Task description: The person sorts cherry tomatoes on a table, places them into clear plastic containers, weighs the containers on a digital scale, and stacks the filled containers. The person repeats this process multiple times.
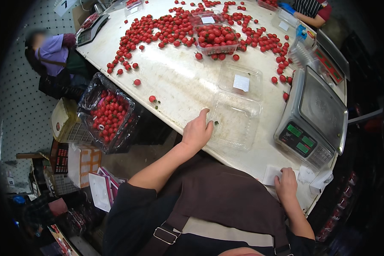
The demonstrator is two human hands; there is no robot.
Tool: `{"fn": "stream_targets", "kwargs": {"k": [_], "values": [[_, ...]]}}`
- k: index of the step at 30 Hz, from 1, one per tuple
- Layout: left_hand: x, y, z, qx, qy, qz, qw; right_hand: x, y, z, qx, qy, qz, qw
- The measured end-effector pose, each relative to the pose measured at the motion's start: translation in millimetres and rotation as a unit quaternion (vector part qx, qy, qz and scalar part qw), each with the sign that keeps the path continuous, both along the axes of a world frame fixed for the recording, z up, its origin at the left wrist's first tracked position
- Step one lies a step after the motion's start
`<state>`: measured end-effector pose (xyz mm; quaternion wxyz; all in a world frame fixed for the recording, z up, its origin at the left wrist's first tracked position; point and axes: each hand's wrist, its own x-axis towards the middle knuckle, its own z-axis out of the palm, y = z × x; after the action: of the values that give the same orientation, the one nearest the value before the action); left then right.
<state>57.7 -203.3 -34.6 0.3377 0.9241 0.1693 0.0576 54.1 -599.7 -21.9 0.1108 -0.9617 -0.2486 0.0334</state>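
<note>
An open, clear plastic clamshell box (236, 123) lies on the table before me, its lid (224, 75) folded back and bearing a white label (241, 83). By the tray's left edge is my left hand (196, 132), thumb and forefinger apart with nothing between them. A small green calyx (216, 123) lies near its thumb. My right hand (287, 184) is over white paper (270, 175) at the table's front right; whether the fingers grip it cannot be told. Farther back stands a clamshell heaped with cherry tomatoes (217, 36).
Loose cherry tomatoes (166, 27) spread across the table's far part. A digital scale (307, 128) stands at right, another scale (331, 60) behind it. Below the left edge is a lined crate of tomatoes (110, 115). One person (52, 52) is at left, another's gloved hand (286, 8) at back right.
</note>
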Motion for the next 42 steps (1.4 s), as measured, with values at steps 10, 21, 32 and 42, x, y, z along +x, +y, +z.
{"fn": "stream_targets", "kwargs": {"k": [10,21,32,42], "values": [[-4,3,2,0.005,-0.023,-0.018,1.000,1,-13,-20,0.013,-0.033,0.016,0.999],[-11,-22,52,-0.226,-0.084,-0.105,0.965,59,33,41,0.419,0.156,-0.136,0.884],[18,-39,47,-0.699,0.089,-0.052,0.707,80,168,48,0.357,-0.068,0.233,0.902],[14,-40,50,-0.718,0.077,-0.044,0.691,71,167,29,0.514,0.175,0.070,0.837]]}}
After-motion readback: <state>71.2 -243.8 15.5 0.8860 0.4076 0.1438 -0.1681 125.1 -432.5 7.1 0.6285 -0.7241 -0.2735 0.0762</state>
